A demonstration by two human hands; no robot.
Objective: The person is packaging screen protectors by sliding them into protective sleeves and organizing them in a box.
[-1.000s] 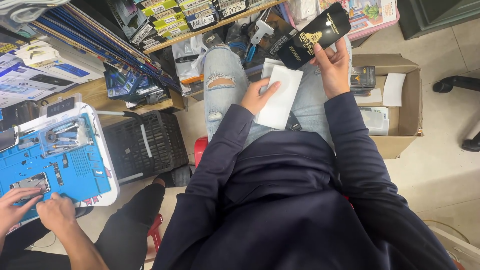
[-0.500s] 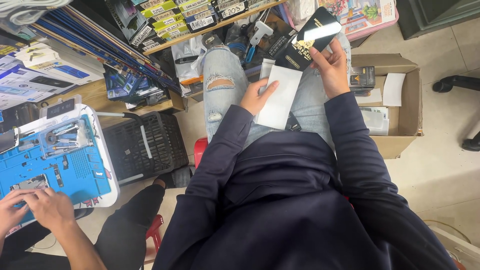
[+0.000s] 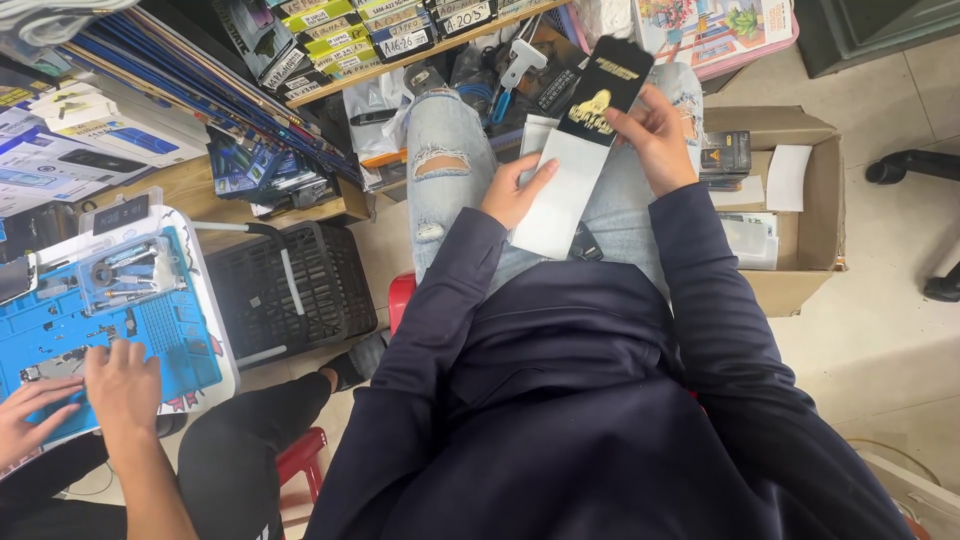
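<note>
Cluttered shop floor, seated lap as work surface: left hand (image 3: 512, 190) pinning white sleeve (image 3: 560, 195) flat against thigh, right hand (image 3: 655, 135) gripping black packet (image 3: 605, 92) just above, angled for sliding; cardboard box (image 3: 800, 240) right of hands.

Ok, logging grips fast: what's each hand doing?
Left hand: closed on the white sleeve.
Right hand: closed on the black packet.
</note>
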